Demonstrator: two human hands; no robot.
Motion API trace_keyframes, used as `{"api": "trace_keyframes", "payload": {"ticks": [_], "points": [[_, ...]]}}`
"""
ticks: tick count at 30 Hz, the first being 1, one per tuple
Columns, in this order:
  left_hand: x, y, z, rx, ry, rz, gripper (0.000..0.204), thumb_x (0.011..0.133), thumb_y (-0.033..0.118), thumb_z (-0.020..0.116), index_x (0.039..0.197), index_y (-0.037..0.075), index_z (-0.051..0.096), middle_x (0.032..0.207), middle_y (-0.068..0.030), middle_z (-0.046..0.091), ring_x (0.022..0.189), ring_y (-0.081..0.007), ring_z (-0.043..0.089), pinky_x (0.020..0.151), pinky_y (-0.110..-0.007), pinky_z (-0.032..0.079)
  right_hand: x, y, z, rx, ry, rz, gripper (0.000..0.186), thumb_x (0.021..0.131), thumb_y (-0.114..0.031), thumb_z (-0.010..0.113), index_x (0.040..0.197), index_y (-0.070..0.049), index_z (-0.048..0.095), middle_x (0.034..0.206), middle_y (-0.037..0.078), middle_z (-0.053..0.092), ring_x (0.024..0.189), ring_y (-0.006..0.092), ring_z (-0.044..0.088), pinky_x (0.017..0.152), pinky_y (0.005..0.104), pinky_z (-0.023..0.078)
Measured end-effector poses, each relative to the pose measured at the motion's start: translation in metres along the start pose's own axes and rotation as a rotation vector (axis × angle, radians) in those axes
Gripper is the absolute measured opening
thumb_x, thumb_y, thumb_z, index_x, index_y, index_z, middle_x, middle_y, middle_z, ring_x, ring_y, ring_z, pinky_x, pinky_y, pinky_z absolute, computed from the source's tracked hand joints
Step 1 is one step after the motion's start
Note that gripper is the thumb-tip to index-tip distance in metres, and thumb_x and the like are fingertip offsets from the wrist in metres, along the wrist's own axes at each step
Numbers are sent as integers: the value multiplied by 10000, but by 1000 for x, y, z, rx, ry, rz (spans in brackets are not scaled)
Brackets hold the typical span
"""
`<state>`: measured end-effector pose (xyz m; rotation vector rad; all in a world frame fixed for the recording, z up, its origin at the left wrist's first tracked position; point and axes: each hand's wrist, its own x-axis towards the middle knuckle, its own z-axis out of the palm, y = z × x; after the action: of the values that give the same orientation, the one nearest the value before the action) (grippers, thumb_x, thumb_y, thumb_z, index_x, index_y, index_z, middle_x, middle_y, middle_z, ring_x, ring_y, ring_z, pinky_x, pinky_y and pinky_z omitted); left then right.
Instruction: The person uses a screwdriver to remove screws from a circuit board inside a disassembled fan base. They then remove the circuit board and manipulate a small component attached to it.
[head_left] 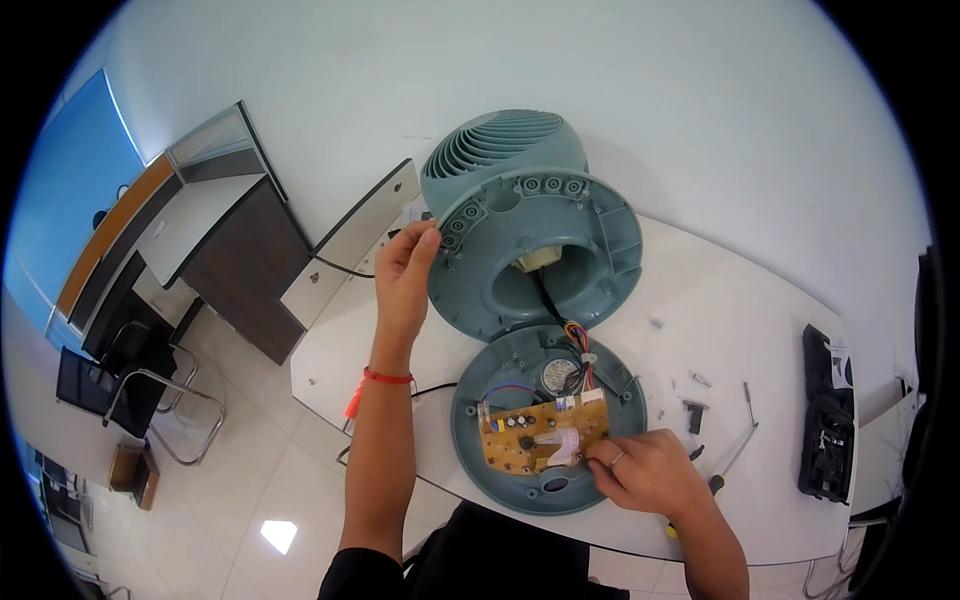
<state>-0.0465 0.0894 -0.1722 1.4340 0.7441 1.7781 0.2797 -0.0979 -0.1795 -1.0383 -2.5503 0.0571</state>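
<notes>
A teal fan (500, 150) lies tipped back on the white table, showing the hollow underside of its base (610, 230). My left hand (405, 270) grips that base's left rim. Black and coloured wires run from the opening down to a round teal bottom plate (480, 370), which carries a tan circuit board (505, 450) with small components. My right hand (640, 470) has its fingertips closed on the board's lower right corner, partly hiding it. A screwdriver (740, 450) lies to the right, partly behind my right hand, near small screws and dark parts (695, 415).
A white table (750, 310) stands against a wall, with an open black tool case (825, 450) at its right end and a cable (435, 387) at left. A reception-style desk (220, 240), a black chair (120, 390) and a cardboard box (130, 470) stand to the left.
</notes>
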Motion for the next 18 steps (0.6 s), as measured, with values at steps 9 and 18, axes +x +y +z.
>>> {"api": "trace_keyframes", "payload": {"ticks": [9,18], "points": [[-1,-6,9,204,73,150,85,960,24,727,1042,2,730,858,27,687,745,-42,547,691,-222,438,1,0,0,2,-5,-1,105,887,-139,740,909,-94,648,721,9,678,593,211,685,488,362,519],[-1,-3,15,280,129,173,107,935,40,742,1027,-7,713,822,20,673,711,-44,532,665,-219,432,0,0,0,-2,1,2,107,887,-137,738,895,-95,641,704,12,666,593,211,683,487,363,516]]}}
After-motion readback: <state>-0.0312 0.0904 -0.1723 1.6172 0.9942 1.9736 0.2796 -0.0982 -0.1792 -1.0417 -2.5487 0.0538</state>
